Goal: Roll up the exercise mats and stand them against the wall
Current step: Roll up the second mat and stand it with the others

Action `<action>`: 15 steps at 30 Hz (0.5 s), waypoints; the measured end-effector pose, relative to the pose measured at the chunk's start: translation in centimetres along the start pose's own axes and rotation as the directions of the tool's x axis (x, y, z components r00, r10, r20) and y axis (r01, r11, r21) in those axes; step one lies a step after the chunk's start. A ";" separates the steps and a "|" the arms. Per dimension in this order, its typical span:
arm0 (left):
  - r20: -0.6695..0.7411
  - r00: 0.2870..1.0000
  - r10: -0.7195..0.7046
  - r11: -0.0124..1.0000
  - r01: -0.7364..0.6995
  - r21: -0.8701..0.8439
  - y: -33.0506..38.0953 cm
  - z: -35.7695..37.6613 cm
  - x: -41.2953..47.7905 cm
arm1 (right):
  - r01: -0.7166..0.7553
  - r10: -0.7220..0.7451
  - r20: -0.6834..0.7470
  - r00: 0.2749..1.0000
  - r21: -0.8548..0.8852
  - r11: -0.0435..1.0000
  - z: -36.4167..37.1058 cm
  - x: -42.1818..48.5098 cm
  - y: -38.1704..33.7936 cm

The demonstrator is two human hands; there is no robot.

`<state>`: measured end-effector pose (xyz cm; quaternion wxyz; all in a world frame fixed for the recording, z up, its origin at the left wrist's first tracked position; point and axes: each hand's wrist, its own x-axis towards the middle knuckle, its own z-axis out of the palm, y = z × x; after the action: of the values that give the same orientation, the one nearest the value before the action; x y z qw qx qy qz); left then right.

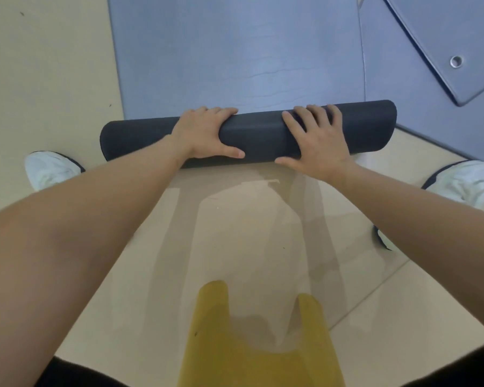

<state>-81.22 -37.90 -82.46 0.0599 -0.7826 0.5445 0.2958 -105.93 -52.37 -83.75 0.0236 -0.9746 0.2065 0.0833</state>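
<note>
Currently rolling: left hand [207, 132] and right hand [316, 141] are pressing down, fingers spread, on the dark roll [257, 135] lying on the floor [53, 79]. Blue mat [235, 51] is still mostly flat ahead; second mat [444, 37] is lying unrolled; nothing standing yet.
</note>
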 end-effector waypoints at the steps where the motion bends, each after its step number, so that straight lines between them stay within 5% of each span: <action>1: 0.033 0.999 -0.014 0.999 0.016 -0.036 -0.2 -0.6 0.4 | -0.018 0.019 0.048 0.999 -0.019 1.000 0.3 -0.1 -0.1; 6: 0.004 1.000 0.004 0.998 -0.004 -0.055 -0.3 -1.7 1.3 | -0.076 0.084 0.230 0.970 -0.042 0.996 1.5 1.4 0.1; 11: -0.475 0.868 0.146 0.986 -0.091 0.137 -0.5 0.6 -0.4 | -0.069 0.053 0.254 0.966 0.054 0.996 0.8 4.8 2.1; 15: -0.404 0.909 0.100 0.982 -0.023 0.190 -0.2 2.1 -0.4 | -0.014 -0.016 0.323 0.946 0.091 0.996 -0.3 7.3 3.8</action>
<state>-82.00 -36.61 -83.95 0.0052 -0.8010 0.5939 0.0756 -100.88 -58.79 -84.75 0.1020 -0.9457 0.2031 0.2325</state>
